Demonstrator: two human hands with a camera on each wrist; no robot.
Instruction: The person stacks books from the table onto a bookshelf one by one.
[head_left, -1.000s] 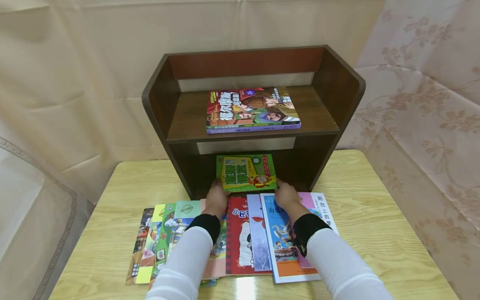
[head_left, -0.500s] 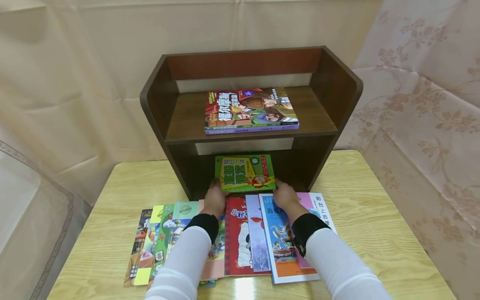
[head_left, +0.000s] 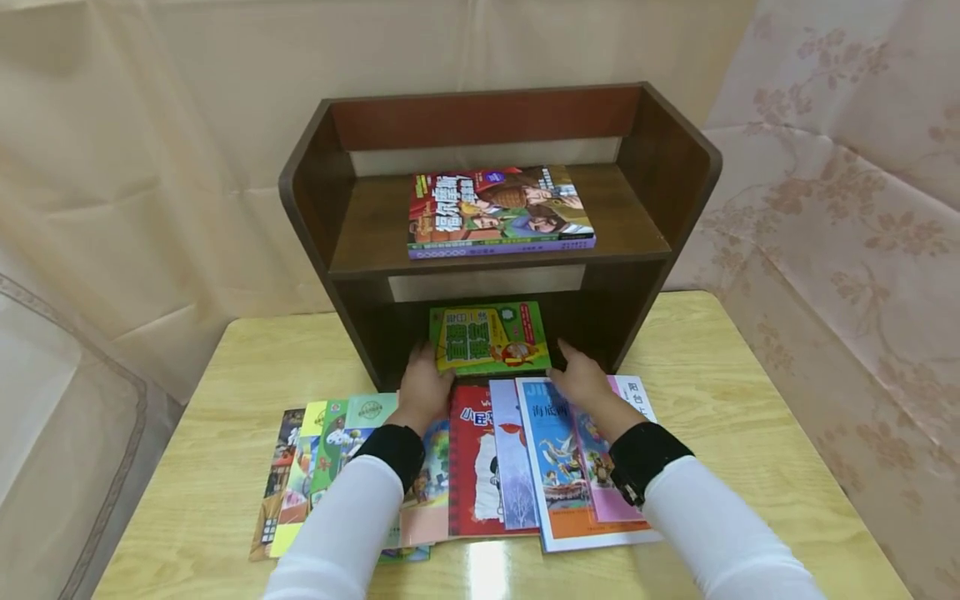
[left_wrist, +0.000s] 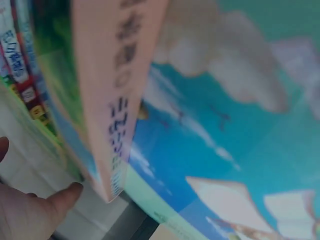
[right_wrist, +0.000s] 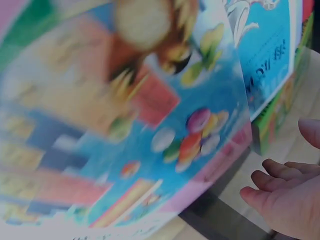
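Observation:
A green book (head_left: 495, 340) with yellow lettering lies flat on the lower level of the dark brown bookshelf (head_left: 502, 265). My left hand (head_left: 425, 386) is beside its left front corner; whether it still touches the cover cannot be made out. To the right, my right hand (head_left: 588, 385) stands apart from the book, fingers extended. In the right wrist view the right hand (right_wrist: 287, 197) holds nothing, its fingers loosely bent. The left wrist view has part of the left hand (left_wrist: 35, 210) at the lower left, finger outstretched and nothing gripped.
On the upper shelf lies a thick comic-style book (head_left: 498, 208), apparently stacked on a purple-spined one (head_left: 502, 248). Several books overlap in a row before the shelf, including a red book (head_left: 472, 500), a blue-and-orange book (head_left: 562, 467) and a pink book (head_left: 600, 475). Wooden tabletop (head_left: 202, 450) surrounds them.
Both hands have loosened from the green book's sides, and the right one has drawn away to the right. The book stays on the lower shelf. The head view has tilted slightly.

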